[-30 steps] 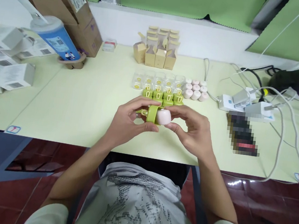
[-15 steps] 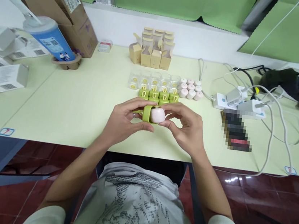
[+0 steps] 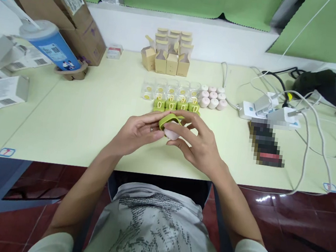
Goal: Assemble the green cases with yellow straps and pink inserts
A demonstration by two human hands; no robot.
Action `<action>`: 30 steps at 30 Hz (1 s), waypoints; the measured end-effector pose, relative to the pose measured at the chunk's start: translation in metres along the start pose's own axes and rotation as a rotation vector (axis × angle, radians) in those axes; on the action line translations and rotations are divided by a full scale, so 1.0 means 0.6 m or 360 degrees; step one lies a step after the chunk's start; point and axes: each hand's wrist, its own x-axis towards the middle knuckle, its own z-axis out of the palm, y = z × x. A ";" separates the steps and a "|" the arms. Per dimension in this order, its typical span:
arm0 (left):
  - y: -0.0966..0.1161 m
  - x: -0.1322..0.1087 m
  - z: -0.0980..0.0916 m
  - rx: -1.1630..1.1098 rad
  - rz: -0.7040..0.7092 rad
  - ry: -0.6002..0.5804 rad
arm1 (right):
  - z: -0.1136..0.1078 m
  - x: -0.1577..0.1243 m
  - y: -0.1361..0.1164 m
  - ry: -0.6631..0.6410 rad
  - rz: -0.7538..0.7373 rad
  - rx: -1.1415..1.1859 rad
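Between my two hands, above the front of the table, is a green case (image 3: 165, 120) with a pale pink rounded piece (image 3: 172, 133) partly in its mouth. My left hand (image 3: 135, 133) grips the case from the left, its fingers pressed along the side. From the right, the fingers of my right hand (image 3: 203, 148) close round the pink piece and the case's rim. Just behind them stand several green cases (image 3: 170, 104) with yellow loops. Clear plastic holders (image 3: 172, 87) with yellow marks are behind those. Several pale pink pieces (image 3: 213, 103) stand to their right.
Open small cartons (image 3: 172, 64) stand by the wall. A brown box (image 3: 88, 36), a blue canister (image 3: 59, 49) and white boxes (image 3: 9, 92) occupy the left. On the right lie a power strip (image 3: 246, 110), cables, a pixelated object (image 3: 265, 144) and a black item (image 3: 316, 87).
The green case has tilted, and the pink piece now points down toward me. My right fingers have moved left over the piece and the case's rim. The view has shifted slightly.
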 end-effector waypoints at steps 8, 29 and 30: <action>0.006 -0.002 0.020 -0.0004 -0.0049 0.0184 | 0.015 -0.004 -0.001 0.0007 0.0009 0.0010; 0.033 -0.005 0.027 0.0079 -0.0132 0.0249 | 0.045 -0.008 -0.039 0.0248 0.0080 -0.0136; 0.032 -0.005 0.026 0.0090 -0.0121 0.0248 | 0.045 -0.008 -0.036 0.0237 0.0066 -0.0113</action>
